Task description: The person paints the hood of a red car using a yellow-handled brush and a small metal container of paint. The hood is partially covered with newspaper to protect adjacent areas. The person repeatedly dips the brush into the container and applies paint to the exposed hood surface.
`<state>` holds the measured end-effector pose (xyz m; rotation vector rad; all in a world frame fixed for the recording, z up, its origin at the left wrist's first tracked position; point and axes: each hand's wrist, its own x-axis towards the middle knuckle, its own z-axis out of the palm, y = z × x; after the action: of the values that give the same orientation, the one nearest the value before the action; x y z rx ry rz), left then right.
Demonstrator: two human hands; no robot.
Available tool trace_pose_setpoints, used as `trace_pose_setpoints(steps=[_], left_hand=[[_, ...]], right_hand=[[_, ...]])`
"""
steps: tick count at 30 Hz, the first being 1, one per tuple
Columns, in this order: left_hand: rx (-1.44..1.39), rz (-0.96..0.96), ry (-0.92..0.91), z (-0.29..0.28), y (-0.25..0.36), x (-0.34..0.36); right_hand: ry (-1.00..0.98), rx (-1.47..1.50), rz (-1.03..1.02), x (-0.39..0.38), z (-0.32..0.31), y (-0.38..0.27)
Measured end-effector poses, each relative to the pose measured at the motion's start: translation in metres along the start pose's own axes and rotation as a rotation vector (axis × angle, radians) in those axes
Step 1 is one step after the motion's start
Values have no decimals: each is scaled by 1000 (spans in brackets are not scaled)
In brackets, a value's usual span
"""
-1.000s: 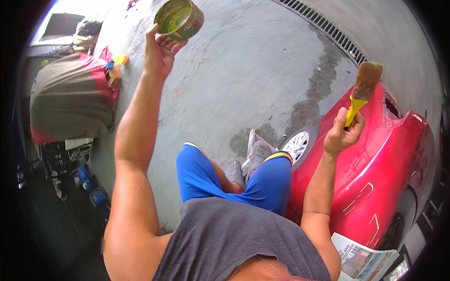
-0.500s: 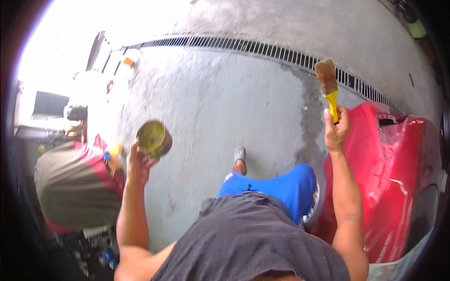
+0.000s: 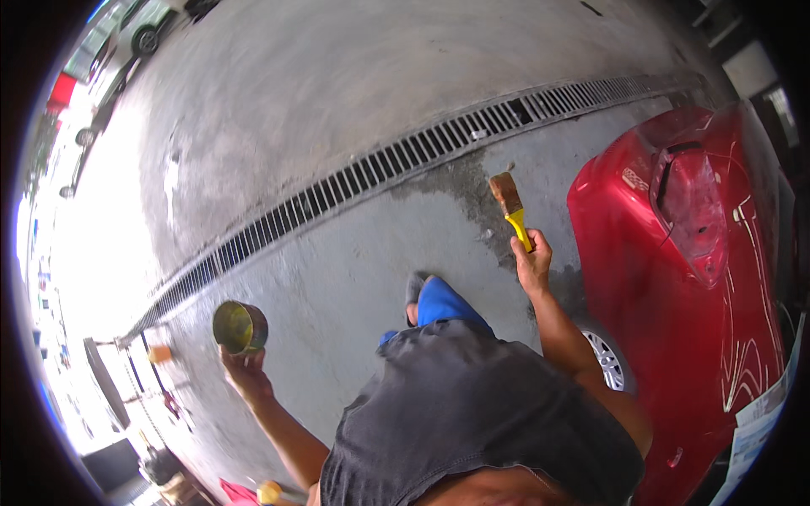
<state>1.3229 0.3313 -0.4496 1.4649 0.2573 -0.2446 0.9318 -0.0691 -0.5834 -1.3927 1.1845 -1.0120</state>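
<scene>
My left hand (image 3: 245, 372) grips a round tin can (image 3: 240, 327) from below and behind, out to the left over the floor. Its open top faces me, and yellowish-green residue coats the inside. In my right hand (image 3: 533, 261) is a paintbrush (image 3: 514, 208) with a yellow handle, held upright with the bristles pointing away from me. Those bristles look brown and stained. The brush touches nothing else; a red car body (image 3: 666, 278) stands to the right of that hand. The fingers behind the can are partly hidden.
A metal drain grate (image 3: 396, 160) crosses the grey floor (image 3: 329, 278) ahead. Beside my right arm is the car's wheel (image 3: 604, 358). Masking paper (image 3: 764, 413) hangs at its right side. An orange block (image 3: 159, 353) lies far left, and parked vehicles (image 3: 145, 38) stand in the distance.
My view has turned to the right, showing more of the grate and the red car. I have stepped forward; the can and paintbrush remain in the same hands.
</scene>
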Motion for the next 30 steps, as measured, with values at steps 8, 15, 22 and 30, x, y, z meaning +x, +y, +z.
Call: trace_pose_setpoints(steps=[8, 15, 22, 30], left_hand=[[-32, -85, -106, 203, 26, 139], [21, -16, -370, 482, 21, 272], [63, -52, -791, 819, 30, 277], [127, -102, -1025, 1166, -64, 164]], right_hand=[[301, 214, 50, 191, 43, -88], [685, -18, -18, 340, 38, -67], [1058, -183, -45, 451, 4, -52], [1218, -98, 21, 651, -73, -18]])
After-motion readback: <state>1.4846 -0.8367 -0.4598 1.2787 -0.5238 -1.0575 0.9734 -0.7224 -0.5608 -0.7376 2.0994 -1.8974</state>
